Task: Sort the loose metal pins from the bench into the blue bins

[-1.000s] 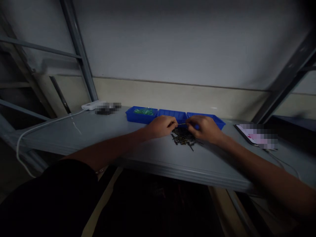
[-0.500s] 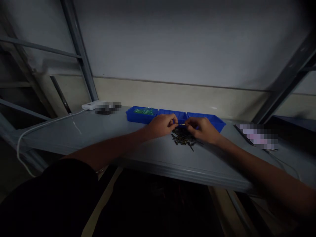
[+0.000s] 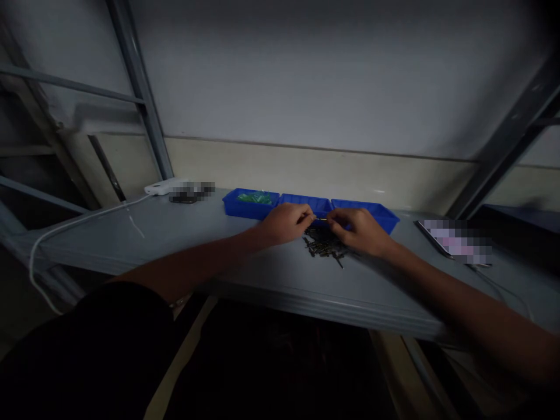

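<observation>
Between my two hands runs a thin, brass-coloured metal pin point(image 3: 322, 219), its exact kind too small to make out. My left hand point(image 3: 289, 223) pinches its left end, and the fingers of my right hand point(image 3: 357, 228) are closed on its right end. Just below them a pile of small dark and brassy metal pieces point(image 3: 324, 247) lies on the grey table point(image 3: 262, 268). Behind my hands stand a middle blue bin point(image 3: 306, 203) and a right blue bin point(image 3: 385, 219), both partly hidden by the hands.
A left blue bin point(image 3: 240, 209) holds green plastic point(image 3: 256, 198). On the left are a white device point(image 3: 160, 187) with a cable point(image 3: 87, 218) and a blurred dark object point(image 3: 188, 193). A phone-like device point(image 3: 455, 242) lies at the right. Metal posts point(image 3: 146, 105) rise at the table's back.
Both hands stay nearly in place above the pile, still gripping the thin pin. Only slight shifts of the fingers and the pin show.
</observation>
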Tool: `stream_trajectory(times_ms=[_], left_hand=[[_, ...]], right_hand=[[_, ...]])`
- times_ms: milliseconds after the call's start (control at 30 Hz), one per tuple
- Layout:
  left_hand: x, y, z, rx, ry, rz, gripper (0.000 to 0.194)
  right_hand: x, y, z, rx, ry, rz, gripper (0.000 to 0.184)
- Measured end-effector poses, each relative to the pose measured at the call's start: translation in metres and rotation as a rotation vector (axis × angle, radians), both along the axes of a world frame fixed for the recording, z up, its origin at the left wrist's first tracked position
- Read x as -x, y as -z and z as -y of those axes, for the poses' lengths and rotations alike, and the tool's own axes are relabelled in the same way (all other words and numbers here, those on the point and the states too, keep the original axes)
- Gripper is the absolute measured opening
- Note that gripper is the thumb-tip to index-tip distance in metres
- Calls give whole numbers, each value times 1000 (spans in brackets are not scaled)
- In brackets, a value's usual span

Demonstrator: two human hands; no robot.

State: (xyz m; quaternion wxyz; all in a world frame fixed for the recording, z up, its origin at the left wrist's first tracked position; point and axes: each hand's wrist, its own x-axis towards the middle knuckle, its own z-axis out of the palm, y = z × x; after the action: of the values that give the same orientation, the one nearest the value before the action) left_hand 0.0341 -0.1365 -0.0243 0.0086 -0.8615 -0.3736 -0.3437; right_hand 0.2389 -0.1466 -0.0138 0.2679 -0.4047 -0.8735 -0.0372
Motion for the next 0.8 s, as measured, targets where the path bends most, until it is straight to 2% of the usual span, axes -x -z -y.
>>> stream_trajectory(times_ms=[367, 500, 800], left_hand=[[-1, -3, 3, 49, -35, -15, 30], [-1, -2, 3, 67, -24, -4, 31], [-1, -3, 5, 36, 61, 50, 12]], right_hand=[[1, -1, 4, -58, -13, 9, 27], [1, -1, 5, -80, -28, 43, 24], [1, -1, 2, -57, -20, 2, 27]])
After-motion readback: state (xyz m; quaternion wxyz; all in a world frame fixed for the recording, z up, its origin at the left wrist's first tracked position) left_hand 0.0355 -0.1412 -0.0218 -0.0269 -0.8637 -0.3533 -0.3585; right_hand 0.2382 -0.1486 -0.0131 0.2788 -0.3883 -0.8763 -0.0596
